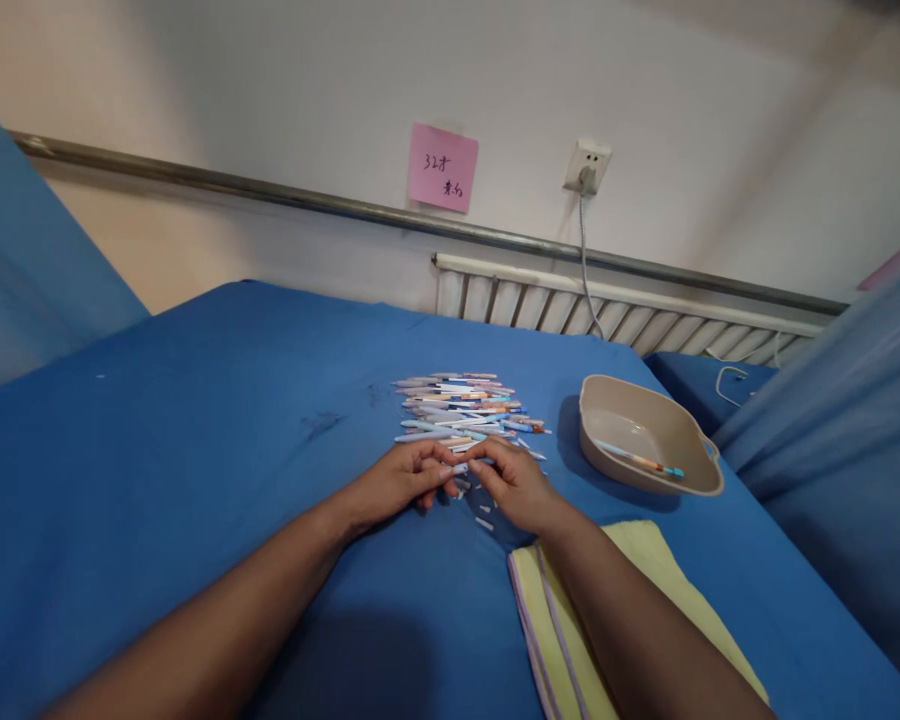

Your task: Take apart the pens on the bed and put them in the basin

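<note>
Just in front of a pile of pens (457, 410), my two hands meet. My left hand (412, 475) is closed, with thumb and fingers pinching a small white piece (460, 468), perhaps a pen part. The fingertips of my right hand (514, 485) are pinched together at the right end of the same piece. Below them, several small white bits (484, 523) lie scattered on the blue cover (195, 420). The pens lie roughly side by side, in white, blue, orange and grey; my fingers hide the nearest ones.
A beige basin (596, 460) with a pen (641, 458) in it stands right of the pile. Under my right forearm lies a folded yellow towel (645, 570). Behind are a radiator (525, 300), a metal rail (307, 205) and a plugged-in cable (585, 250). Blue curtains (855, 430) hang at the sides.
</note>
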`<state>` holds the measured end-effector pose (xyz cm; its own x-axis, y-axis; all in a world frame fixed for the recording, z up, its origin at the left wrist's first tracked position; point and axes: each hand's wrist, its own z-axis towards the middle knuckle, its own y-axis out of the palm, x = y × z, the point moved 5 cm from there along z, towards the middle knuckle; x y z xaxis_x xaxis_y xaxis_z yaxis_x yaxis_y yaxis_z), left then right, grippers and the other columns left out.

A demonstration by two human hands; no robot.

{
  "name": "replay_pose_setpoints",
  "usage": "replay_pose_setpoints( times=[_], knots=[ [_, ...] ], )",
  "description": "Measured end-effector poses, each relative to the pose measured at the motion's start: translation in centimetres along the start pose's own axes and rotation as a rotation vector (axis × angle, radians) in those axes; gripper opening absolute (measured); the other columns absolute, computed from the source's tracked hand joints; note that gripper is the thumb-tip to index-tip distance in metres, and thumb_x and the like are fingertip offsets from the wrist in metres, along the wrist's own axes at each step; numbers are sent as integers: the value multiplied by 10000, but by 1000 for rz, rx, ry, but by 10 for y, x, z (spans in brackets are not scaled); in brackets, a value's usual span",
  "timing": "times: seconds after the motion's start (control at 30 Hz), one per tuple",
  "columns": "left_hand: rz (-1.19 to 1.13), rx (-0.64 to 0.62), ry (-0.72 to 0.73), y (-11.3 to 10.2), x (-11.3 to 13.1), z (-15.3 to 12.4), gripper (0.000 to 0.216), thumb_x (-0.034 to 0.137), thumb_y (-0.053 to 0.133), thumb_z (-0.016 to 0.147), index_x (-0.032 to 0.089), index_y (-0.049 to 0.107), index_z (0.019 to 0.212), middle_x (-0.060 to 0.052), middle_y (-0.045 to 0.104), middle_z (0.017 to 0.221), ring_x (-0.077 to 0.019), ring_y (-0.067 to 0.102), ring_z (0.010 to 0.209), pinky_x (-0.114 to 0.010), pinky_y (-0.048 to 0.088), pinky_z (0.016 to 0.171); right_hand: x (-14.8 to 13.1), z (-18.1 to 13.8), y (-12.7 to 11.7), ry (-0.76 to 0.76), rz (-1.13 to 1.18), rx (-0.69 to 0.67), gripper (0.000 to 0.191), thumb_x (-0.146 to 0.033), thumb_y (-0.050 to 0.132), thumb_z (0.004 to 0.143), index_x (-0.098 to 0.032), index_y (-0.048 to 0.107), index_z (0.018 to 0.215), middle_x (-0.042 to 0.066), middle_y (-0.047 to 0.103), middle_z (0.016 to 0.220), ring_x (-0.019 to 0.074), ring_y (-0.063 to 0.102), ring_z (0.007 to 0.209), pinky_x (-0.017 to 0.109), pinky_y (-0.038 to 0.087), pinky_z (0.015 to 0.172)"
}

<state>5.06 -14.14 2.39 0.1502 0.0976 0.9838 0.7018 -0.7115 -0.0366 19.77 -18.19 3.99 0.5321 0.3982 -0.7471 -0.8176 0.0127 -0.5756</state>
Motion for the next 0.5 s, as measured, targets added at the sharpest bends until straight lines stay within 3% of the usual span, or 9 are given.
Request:
replay_pose_setpoints(
  times=[0.13,0.27,0.4,0.5],
  knots=[
    [-28,-19,-10,3,-2,0,283,416,609,778,155,540,859,-32,660,742,-78,498,498,-193,369,481,-2,0,2,3,11,-12,120,-213,538,842,-220,617,931,12,640,893,146,578,840,264,429,764],
    [39,63,43,2,-1,0,279,386,661,738,157,549,852,7,620,653,-82,493,506,-189,373,481,0,0,3,9,0,12,87,-223,556,828,-212,618,888,6,636,839,143,576,785,254,428,721],
    [29,142,106,-3,2,1,410,381,704,698,167,555,1014,7,633,682,-98,543,535,-197,400,499,9,-1,2,57,16,67,106,-255,565,816,-217,624,896,10,644,862,157,581,812,269,436,735],
    [11,238,63,-12,2,0,455,509,584,771,147,562,1046,-24,653,683,-96,537,458,-188,355,414,17,-2,1,123,67,141,124,-290,551,821,-220,618,899,6,639,822,165,587,798,261,450,681]
  ],
)
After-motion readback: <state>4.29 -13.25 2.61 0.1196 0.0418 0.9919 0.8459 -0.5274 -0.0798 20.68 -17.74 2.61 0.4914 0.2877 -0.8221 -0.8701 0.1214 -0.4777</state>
